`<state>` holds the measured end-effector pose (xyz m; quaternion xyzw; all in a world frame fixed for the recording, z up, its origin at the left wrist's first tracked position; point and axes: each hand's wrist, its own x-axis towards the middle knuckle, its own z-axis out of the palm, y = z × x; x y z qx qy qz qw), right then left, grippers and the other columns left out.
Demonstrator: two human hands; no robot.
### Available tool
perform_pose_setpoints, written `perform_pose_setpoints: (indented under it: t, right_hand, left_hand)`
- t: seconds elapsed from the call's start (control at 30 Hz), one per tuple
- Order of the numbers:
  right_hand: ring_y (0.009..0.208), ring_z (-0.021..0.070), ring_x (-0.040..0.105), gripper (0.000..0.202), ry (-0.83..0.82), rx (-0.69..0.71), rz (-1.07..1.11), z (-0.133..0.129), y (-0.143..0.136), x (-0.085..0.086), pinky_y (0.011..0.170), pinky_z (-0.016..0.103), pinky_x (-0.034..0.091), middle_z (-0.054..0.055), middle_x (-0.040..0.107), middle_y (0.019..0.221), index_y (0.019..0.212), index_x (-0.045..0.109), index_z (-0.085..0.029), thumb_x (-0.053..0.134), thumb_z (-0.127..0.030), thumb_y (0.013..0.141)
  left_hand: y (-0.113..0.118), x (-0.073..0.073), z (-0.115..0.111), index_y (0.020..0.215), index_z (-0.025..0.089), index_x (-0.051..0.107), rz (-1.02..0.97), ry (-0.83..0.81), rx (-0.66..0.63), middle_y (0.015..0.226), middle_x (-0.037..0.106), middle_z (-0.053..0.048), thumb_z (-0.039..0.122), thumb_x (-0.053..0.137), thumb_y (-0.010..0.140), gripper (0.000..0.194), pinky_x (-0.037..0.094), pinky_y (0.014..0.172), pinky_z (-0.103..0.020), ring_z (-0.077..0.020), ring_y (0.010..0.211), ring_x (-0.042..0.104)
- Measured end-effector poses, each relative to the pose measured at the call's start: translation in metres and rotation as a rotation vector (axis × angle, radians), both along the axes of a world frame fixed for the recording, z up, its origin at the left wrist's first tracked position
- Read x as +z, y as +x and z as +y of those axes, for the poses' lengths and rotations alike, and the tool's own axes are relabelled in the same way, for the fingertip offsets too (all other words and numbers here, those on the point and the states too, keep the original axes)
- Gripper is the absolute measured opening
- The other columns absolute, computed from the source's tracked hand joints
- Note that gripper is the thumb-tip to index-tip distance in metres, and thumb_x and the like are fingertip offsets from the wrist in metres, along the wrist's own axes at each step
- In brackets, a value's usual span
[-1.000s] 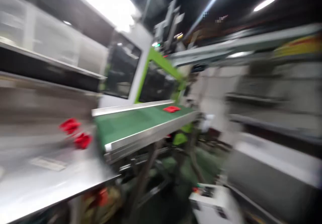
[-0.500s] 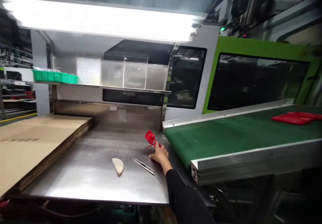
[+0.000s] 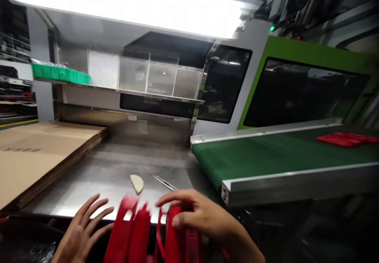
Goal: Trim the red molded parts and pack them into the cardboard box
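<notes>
My left hand (image 3: 79,231) is at the lower left with its fingers spread, beside several upright red plastic parts (image 3: 139,233). The fingers come close to the leftmost part; whether they touch it is unclear. My right hand (image 3: 204,215) curls over the right side of the red parts, thumb and fingers around a red plastic part (image 3: 174,235). The parts are blurred, and their lower ends run out of view. Beyond the hands, a cream half-round piece (image 3: 137,184) and a pair of tweezers (image 3: 164,182) lie on the metal table (image 3: 109,172).
Stacked flat cardboard (image 3: 50,140) covers the table's left side. A green conveyor belt (image 3: 260,156) slopes in from the right, carrying red plastic parts (image 3: 343,139). A green tray (image 3: 60,73) sits on the shelf (image 3: 133,92) under a bright lamp (image 3: 124,6).
My right hand has come back from the far table by the conveyor, where it held a small red piece, to the near edge. My left hand and the larger red parts have entered view.
</notes>
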<state>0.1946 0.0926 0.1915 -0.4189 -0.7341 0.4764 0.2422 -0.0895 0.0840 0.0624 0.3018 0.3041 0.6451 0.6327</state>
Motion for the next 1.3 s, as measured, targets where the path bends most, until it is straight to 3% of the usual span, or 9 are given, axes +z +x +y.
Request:
perform_pose_setpoints:
  t: [0.07, 0.17, 0.3, 0.4, 0.53, 0.73, 0.87, 1.03, 1.3]
  right_hand:
    - [0.057, 0.0062, 0.043, 0.034, -0.132, 0.127, 0.025, -0.015, -0.016, -0.015, 0.053, 0.019, 0.034, -0.006, 0.055, 0.064, 0.102, 0.071, -0.023, 0.067, -0.018, 0.069]
    - [0.061, 0.0058, 0.045, 0.034, -0.265, 0.139, 0.141, -0.021, -0.029, -0.053, 0.056, 0.019, 0.034, -0.004, 0.057, 0.07, 0.103, 0.07, -0.021, 0.064, -0.017, 0.069]
    - [0.059, 0.0052, 0.044, 0.036, -0.389, 0.035, 0.324, -0.022, -0.025, -0.109, 0.058, 0.019, 0.035, -0.004, 0.054, 0.07, 0.109, 0.064, -0.02, 0.059, -0.02, 0.074]
    - [0.06, 0.0056, 0.047, 0.035, -0.415, 0.013, 0.378, -0.025, -0.019, -0.135, 0.06, 0.021, 0.038, -0.003, 0.057, 0.075, 0.11, 0.063, -0.019, 0.063, -0.024, 0.075]
    - [0.06, 0.0064, 0.051, 0.038, -0.471, 0.052, 0.395, -0.03, -0.015, -0.141, 0.059, 0.02, 0.041, -0.001, 0.061, 0.076, 0.11, 0.064, -0.016, 0.068, -0.025, 0.073]
    - [0.071, 0.0103, 0.064, 0.04, -0.566, -0.088, 0.513, -0.043, -0.008, -0.145, 0.064, 0.021, 0.05, 0.002, 0.069, 0.083, 0.12, 0.058, -0.019, 0.063, -0.024, 0.081]
    - [0.075, 0.0132, 0.068, 0.047, -0.599, -0.235, 0.689, -0.061, -0.003, -0.168, 0.069, 0.025, 0.054, 0.005, 0.071, 0.087, 0.133, 0.046, -0.02, 0.057, -0.032, 0.089]
    - [0.074, 0.0176, 0.07, 0.039, -0.731, -0.305, 0.861, -0.075, -0.014, -0.195, 0.069, 0.03, 0.058, 0.012, 0.073, 0.088, 0.121, 0.054, -0.008, 0.05, -0.034, 0.092]
    - [0.055, 0.0127, 0.067, 0.03, -0.874, -0.365, 0.954, -0.066, -0.026, -0.195, 0.049, 0.019, 0.056, 0.008, 0.072, 0.07, 0.098, 0.062, -0.003, 0.055, -0.03, 0.089]
  left_hand:
    - [0.006, 0.006, -0.013, 0.143, 0.021, 0.033, -0.159, -0.132, -0.237, 0.132, 0.059, -0.016, 0.073, 0.055, 0.07, 0.093, 0.051, 0.09, -0.055, -0.0442, 0.124, 0.048]
    - [0.014, -0.007, -0.037, 0.147, 0.019, 0.028, -0.343, -0.304, -0.483, 0.136, 0.056, -0.018, 0.064, 0.048, 0.082, 0.08, 0.038, 0.103, -0.057, -0.0407, 0.123, 0.05]
    - [0.018, -0.043, -0.063, 0.143, 0.017, 0.035, -0.504, -0.367, -0.499, 0.128, 0.063, -0.018, 0.046, 0.047, 0.09, 0.061, 0.032, 0.105, -0.063, -0.0364, 0.121, 0.054]
    - [0.021, -0.053, -0.07, 0.134, 0.007, 0.047, -0.486, -0.347, -0.556, 0.122, 0.064, -0.023, 0.042, 0.043, 0.094, 0.053, 0.031, 0.102, -0.067, -0.0388, 0.116, 0.058]
    - [0.027, -0.043, -0.071, 0.122, 0.002, 0.056, -0.374, -0.359, -0.646, 0.111, 0.069, -0.025, 0.047, 0.044, 0.093, 0.055, 0.043, 0.093, -0.064, -0.0403, 0.104, 0.064]
    - [0.032, -0.037, -0.072, 0.112, 0.012, 0.057, -0.178, -0.452, -0.424, 0.099, 0.073, -0.016, 0.029, 0.061, 0.087, 0.03, 0.059, 0.064, -0.047, -0.0375, 0.09, 0.07]
    - [0.028, -0.038, -0.071, 0.109, 0.012, 0.056, -0.171, -0.481, -0.312, 0.105, 0.071, -0.02, 0.027, 0.06, 0.088, 0.026, 0.059, 0.075, -0.052, -0.0369, 0.094, 0.069]
    - [0.03, -0.025, -0.074, 0.103, 0.006, 0.06, -0.19, -0.431, -0.26, 0.109, 0.068, -0.024, 0.029, 0.057, 0.09, 0.026, 0.051, 0.09, -0.062, -0.042, 0.103, 0.064]
    - [0.033, -0.001, -0.086, 0.101, 0.003, 0.063, -0.327, -0.329, -0.37, 0.101, 0.069, -0.022, 0.032, 0.046, 0.095, 0.035, 0.044, 0.1, -0.061, -0.0299, 0.091, 0.067]
